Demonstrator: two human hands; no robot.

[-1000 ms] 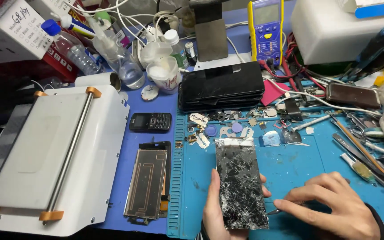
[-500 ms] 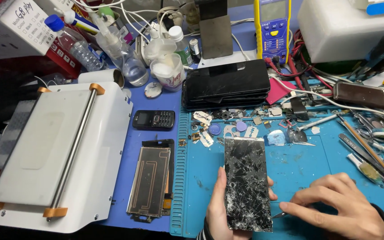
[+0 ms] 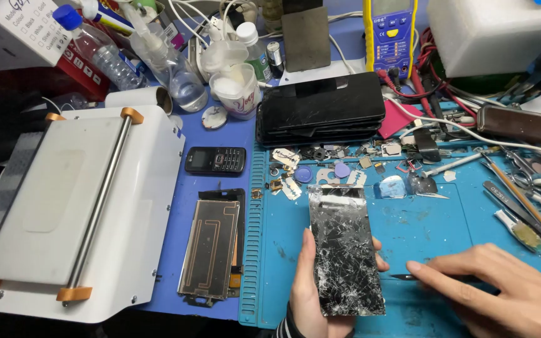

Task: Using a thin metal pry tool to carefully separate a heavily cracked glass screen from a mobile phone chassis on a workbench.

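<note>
Underneath, a blue work mat (image 3: 433, 219) covers the cluttered bench (image 3: 220, 134).

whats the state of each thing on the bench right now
cracked screen: shattered all over, held upright off the mat in left hand
thin tool: in right hand, tip near the screen's right edge
display panel: lying back side up, left of the mat
small phone: lying flat, screen dark
phone stack: piled, screens dark
white machine: plate bare
clear bottle: standing, capped
</note>
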